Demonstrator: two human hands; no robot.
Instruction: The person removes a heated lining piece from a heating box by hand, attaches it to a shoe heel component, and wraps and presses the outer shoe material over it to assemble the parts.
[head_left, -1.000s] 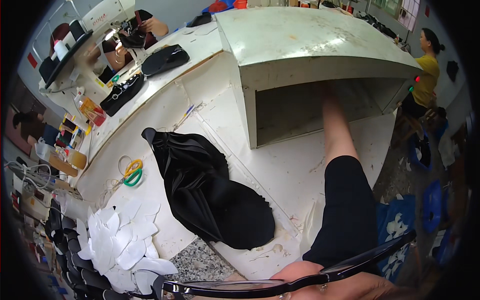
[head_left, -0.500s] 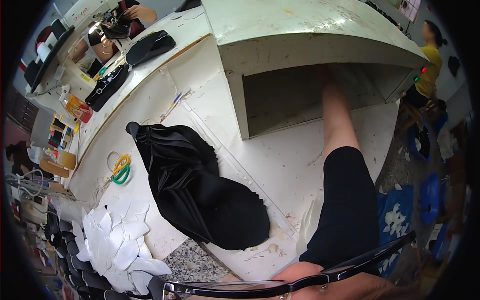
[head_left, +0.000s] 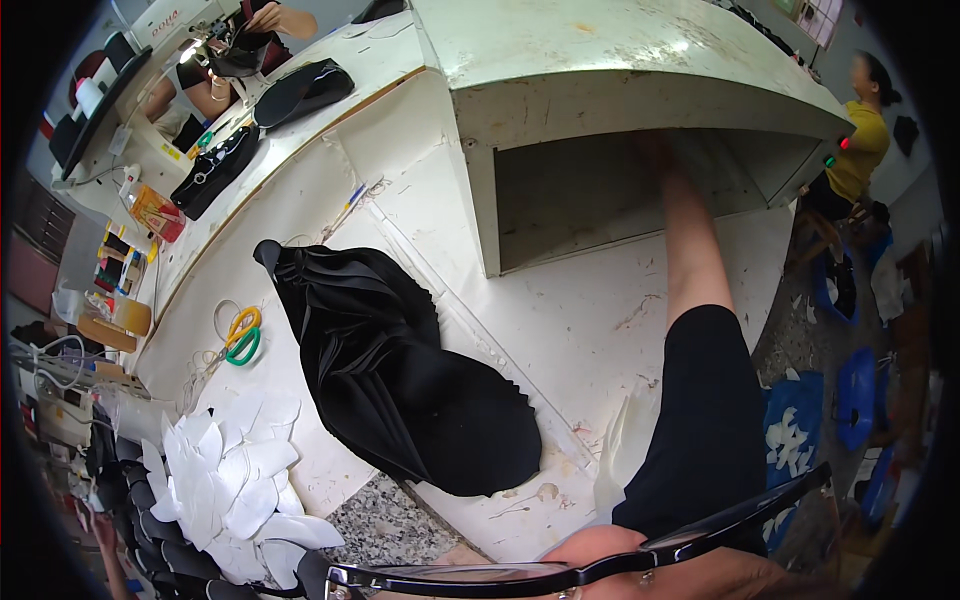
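Note:
My right forearm (head_left: 695, 245), in a black sleeve (head_left: 705, 400), reaches deep into a pale green, open-fronted metal box (head_left: 475, 200). My right hand (head_left: 660, 150) is at the dark back of the opening, partly behind the upper lip, and its fingers cannot be made out. My left hand does not show. On the white table (head_left: 560, 320), left of the arm, lies a fanned pile of black fabric-like cut pieces (head_left: 410, 390) with stepped edges. White leaf-shaped pieces (head_left: 235, 475) are heaped near the left edge, beside more dark pieces (head_left: 165, 535).
Scissors (head_left: 243, 335) with yellow and green handles lie beside loose thread. Black shoe-like parts (head_left: 300, 95) and a bottle (head_left: 155, 212) stand along the far-left ledge by a sewing machine (head_left: 165, 30), where another person's hands work. Dark-framed glasses (head_left: 570, 578) cross the lower edge.
My right forearm has shifted slightly to the right inside the box opening. The black pile, white pieces and scissors stay where they were.

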